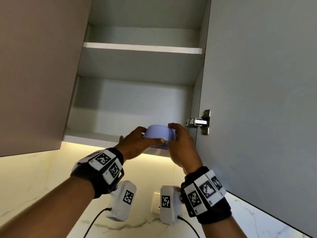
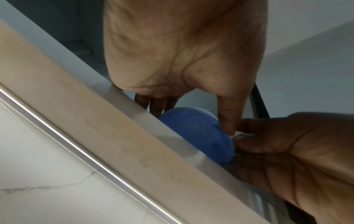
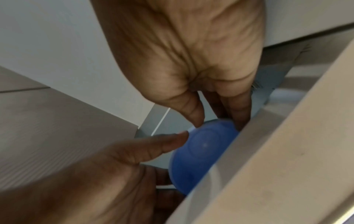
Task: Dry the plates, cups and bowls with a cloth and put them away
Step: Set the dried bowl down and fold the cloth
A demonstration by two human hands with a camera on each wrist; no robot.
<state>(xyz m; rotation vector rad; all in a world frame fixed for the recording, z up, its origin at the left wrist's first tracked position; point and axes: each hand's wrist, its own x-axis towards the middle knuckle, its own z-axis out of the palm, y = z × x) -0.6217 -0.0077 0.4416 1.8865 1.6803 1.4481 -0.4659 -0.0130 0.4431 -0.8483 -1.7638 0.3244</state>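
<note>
A pale blue bowl (image 1: 158, 135) is held upside down between both hands at the front edge of the lowest shelf (image 1: 89, 138) of an open wall cabinet (image 1: 137, 93). It is gripped on its left side by the left hand (image 1: 137, 143), whose thumb is laid along the near wall of the bowl while the fingers are curled round the far side. On the right side it is gripped by the right hand (image 1: 181, 145), with the fingers curled over the top edge and the thumb pressed against the near wall.

In the left wrist view the bowl (image 2: 199, 136) is seen from below, partly hidden behind the shelf's front edge (image 2: 134, 144), with the left thumb (image 2: 228, 118) set on it. In the right wrist view the bowl (image 3: 203, 151) is pinched between thumb and fingers (image 3: 239, 109).

Whether the bowl is resting on the shelf or is held just above it cannot be told. The upper shelf (image 1: 142, 48) is seen higher up, and the cabinet door (image 1: 260, 83) stands open on the right, carried by a metal hinge (image 1: 199, 122). A marble backsplash (image 1: 34, 177) is lit beneath the cabinet.
</note>
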